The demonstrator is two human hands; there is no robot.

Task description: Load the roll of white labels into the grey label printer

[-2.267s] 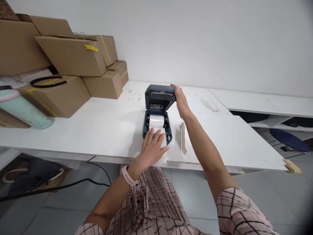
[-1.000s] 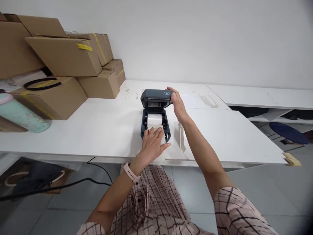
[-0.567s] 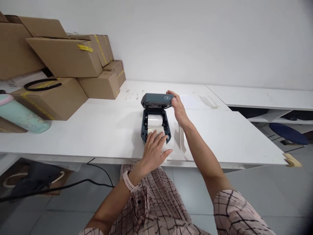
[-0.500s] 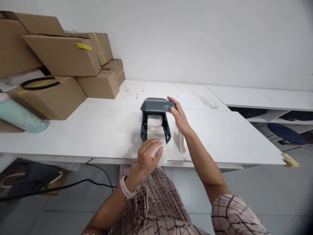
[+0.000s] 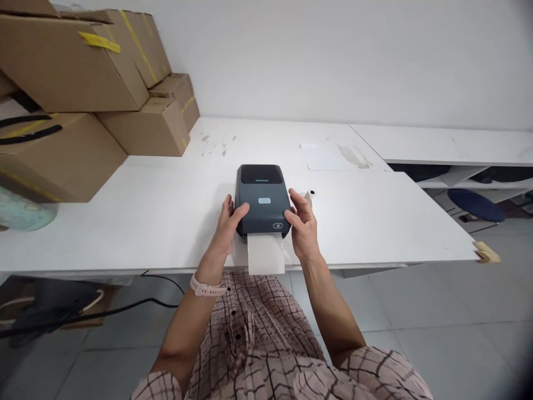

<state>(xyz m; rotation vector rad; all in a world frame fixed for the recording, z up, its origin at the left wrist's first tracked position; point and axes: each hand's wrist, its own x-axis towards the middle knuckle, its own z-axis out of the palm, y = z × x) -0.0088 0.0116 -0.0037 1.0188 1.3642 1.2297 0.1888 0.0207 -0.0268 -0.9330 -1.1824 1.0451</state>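
Note:
A dark grey label printer point(image 5: 270, 191) sits on the white table with its lid down. A strip of white label paper point(image 5: 266, 254) comes out of its front and reaches over the table's front edge. My left hand point(image 5: 225, 228) grips the printer's left side, thumb on the top edge of the lid and fingers along the flank. On the opposite side my right hand point(image 5: 303, 225) holds the front right corner, its thumb on the lid's edge. The label roll inside is hidden under the lid. Just beyond my right fingers lies a small white curled strip point(image 5: 309, 195).
Cardboard boxes point(image 5: 141, 126) are stacked at the left, with a mint-green bottle point(image 5: 25, 211) before them. A white sheet point(image 5: 320, 157) lies on the table point(image 5: 375, 222) towards the back. A blue stool point(image 5: 477, 205) stands at the right. Black cables point(image 5: 125, 310) hang below the left front edge.
The printer's raised lid has come down and covers the roll. My left hand has left the label paper for the printer's left side; my right hand has moved down with the lid.

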